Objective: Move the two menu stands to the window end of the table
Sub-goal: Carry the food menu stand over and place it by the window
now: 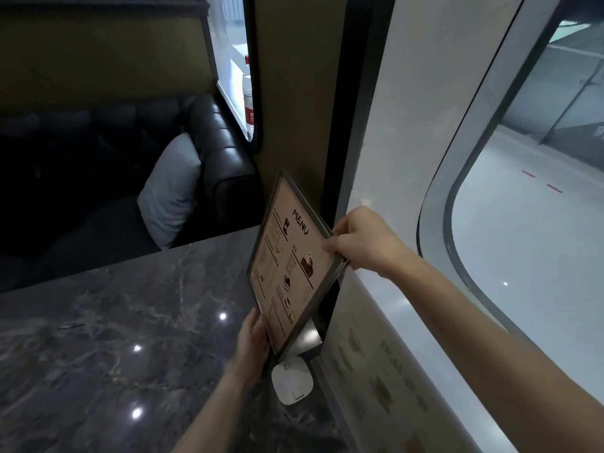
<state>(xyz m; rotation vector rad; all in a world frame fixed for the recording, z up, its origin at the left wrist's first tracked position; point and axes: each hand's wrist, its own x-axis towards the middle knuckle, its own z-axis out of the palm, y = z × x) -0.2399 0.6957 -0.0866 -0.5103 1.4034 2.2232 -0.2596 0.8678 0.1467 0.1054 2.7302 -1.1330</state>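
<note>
A framed menu stand [287, 266] with a beige "MENU" sheet and a metal base sits at the window end of the dark marble table [108, 338], tilted and close to the wall. My right hand [362, 245] grips its top edge. My left hand [253, 335] holds its lower side edge. A second menu stand [376, 371] with a pale sheet leans along the window ledge to the right, under my right forearm.
A small white rounded device [292, 379] lies on the table just below the stand's base. A dark leather booth seat [215, 152] with a grey cushion [173, 191] lies beyond the table. A water bottle [248, 93] stands on the far sill. The large window [523, 207] is on the right.
</note>
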